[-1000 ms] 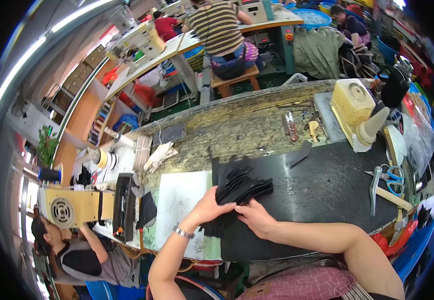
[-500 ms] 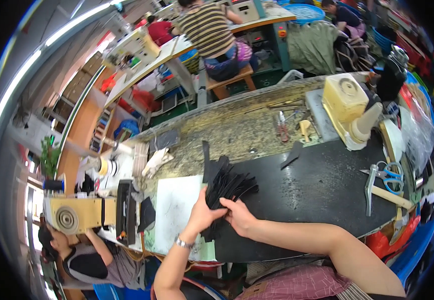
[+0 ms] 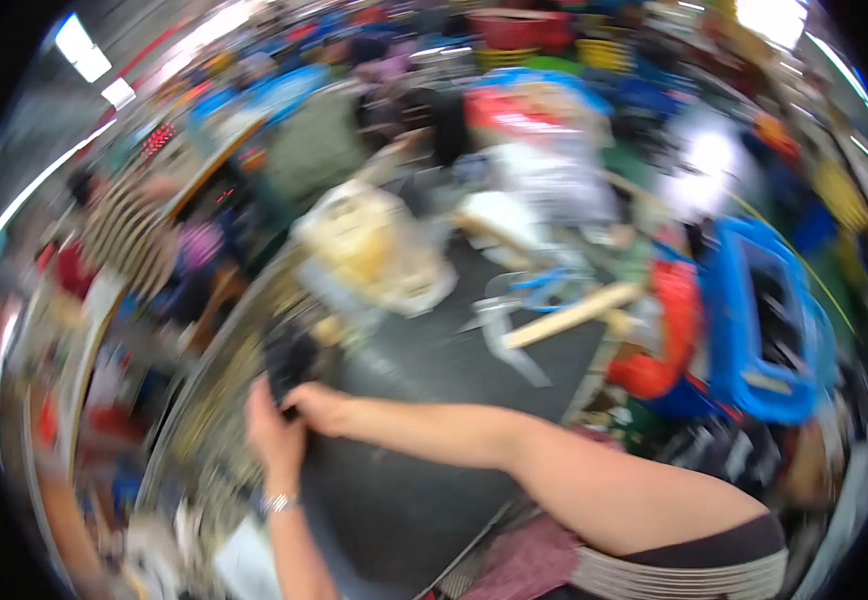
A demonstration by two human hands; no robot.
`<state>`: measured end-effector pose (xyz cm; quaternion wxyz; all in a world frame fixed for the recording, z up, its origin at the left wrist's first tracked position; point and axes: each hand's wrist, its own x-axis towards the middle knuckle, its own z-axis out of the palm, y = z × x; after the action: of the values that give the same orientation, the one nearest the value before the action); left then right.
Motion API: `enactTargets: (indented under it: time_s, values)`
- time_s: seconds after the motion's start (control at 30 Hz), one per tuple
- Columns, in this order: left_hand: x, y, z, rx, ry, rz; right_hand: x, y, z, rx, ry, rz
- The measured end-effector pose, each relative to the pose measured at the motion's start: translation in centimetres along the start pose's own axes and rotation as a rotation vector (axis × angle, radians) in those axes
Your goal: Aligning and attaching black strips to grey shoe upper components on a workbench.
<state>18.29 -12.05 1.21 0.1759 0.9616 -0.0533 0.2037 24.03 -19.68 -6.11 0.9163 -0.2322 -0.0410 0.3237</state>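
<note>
A bundle of thin black strips (image 3: 289, 352), smeared by motion, is held upright between my two hands over the worktable's left part. My left hand (image 3: 274, 432), with a metal watch or bracelet on its wrist, is closed round the bundle's lower left side. From the right, my right hand (image 3: 320, 408) grips the same bundle, fingers closed near its base. Under my forearms lies a black mat (image 3: 414, 365). The single strips cannot be told apart in this blur.
Beyond the mat stands a cream machine (image 3: 359, 240). Blue-handled scissors (image 3: 546, 285) and a wooden-handled hammer (image 3: 574, 315) lie on its right part. Past the table's right edge are a red bag (image 3: 672, 325) and a blue crate (image 3: 814, 345). A person in stripes (image 3: 132, 235) sits far left.
The view has swung to the right and blurred. Both hands still hold the black strips, now raised more upright and further toward the table's far side. The blue crate has come into view.
</note>
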Motion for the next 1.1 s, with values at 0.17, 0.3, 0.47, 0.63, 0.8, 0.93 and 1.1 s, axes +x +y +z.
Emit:
enactTargets:
  time_s: [0.17, 0.3, 0.47, 0.63, 0.8, 0.93, 1.1]
  values:
    - [-1.9, -1.2, 2.6, -0.008, 0.151, -0.091, 0.7, -4.2, 1.4, -0.914, 0.29, 0.133]
    - [-2.3, 1.2, 3.7, 0.105, 0.112, 0.083, -1.3, -8.4, 1.0, -1.271, 0.444, 0.133]
    - [-4.3, 2.0, 3.9, 0.292, 0.036, 0.303, -8.5, -10.2, -0.5, -1.56, 0.421, -0.107]
    - [-6.6, 4.4, 1.5, 0.46, -0.202, 0.324, -30.9, -13.5, -0.2, -1.845, 0.298, -0.922]
    - [-6.9, 4.6, -0.1, 0.546, -0.306, 0.33, -56.3, -23.0, -11.0, -1.72, 1.742, -1.215]
    - [-4.4, 4.8, -0.3, 0.545, -0.376, 0.276, -77.8, -22.3, -22.6, -0.127, 2.174, -1.465]
    - [-4.3, 6.9, -1.8, 0.49, -0.23, 0.319, -79.0, -22.5, -27.3, 0.349, 1.748, -0.817]
